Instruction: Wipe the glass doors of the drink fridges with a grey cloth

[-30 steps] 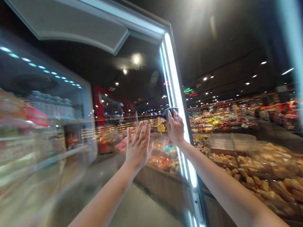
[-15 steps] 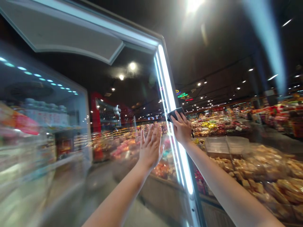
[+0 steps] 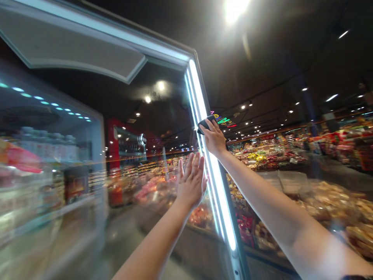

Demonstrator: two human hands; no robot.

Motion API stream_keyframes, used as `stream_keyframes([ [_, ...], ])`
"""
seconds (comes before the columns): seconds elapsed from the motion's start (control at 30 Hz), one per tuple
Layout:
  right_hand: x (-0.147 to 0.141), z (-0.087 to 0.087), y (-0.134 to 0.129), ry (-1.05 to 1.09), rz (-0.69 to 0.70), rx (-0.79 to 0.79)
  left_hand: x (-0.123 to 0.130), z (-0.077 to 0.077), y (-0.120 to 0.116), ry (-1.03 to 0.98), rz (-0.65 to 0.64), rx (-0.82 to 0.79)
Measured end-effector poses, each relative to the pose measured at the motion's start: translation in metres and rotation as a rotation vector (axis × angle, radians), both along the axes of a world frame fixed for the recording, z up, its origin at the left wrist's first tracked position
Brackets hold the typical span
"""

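My right hand (image 3: 215, 137) presses a folded black cloth (image 3: 206, 124) against the lit edge of a glass door. Its fingers lie over the cloth, just above the middle of the bright light strip (image 3: 223, 202). Left of that strip, my left hand (image 3: 190, 181) is held up with fingers stretched and palm toward the glass door (image 3: 157, 128); whether it touches the glass I cannot tell. The cloth hides a short piece of the door frame (image 3: 201, 74).
Bottles (image 3: 49, 142) appear blurred at the left, as if reflected in the glass. A red upright panel (image 3: 115, 155) shows through the door. At right stand bins with clear covers (image 3: 293, 181) and bagged goods (image 3: 329, 198). Ceiling lamps (image 3: 236, 9) shine above.
My right hand has slid the cloth upward along the door edge. The left hand has shifted slightly right, closer to the light strip, and the view has turned a little.
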State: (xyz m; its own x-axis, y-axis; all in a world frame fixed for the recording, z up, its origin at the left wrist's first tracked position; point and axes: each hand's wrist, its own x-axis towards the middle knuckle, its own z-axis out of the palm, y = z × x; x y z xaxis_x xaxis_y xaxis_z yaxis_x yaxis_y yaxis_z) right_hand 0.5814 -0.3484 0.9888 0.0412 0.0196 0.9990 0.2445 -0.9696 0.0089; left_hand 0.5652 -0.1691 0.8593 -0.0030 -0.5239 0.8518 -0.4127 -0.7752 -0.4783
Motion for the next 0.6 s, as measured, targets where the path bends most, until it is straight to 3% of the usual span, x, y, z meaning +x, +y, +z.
stream_keyframes([
  [0.17, 0.011, 0.052, -0.006, 0.013, 0.048, -0.015, 0.014, -0.003, -0.017, -0.013, 0.008, -0.008],
  [0.23, 0.014, 0.064, -0.007, 0.017, 0.055, -0.024, 0.017, -0.005, -0.024, -0.002, 0.028, -0.014],
  [0.3, 0.014, 0.066, -0.009, 0.027, 0.051, -0.036, 0.020, -0.008, -0.031, 0.013, 0.042, -0.027],
  [0.43, 0.013, 0.038, -0.016, 0.044, 0.039, -0.081, 0.025, -0.024, -0.038, 0.029, 0.044, -0.055],
  [0.6, 0.011, -0.031, -0.024, 0.043, 0.035, -0.120, 0.029, -0.056, -0.042, 0.055, 0.016, -0.051],
])
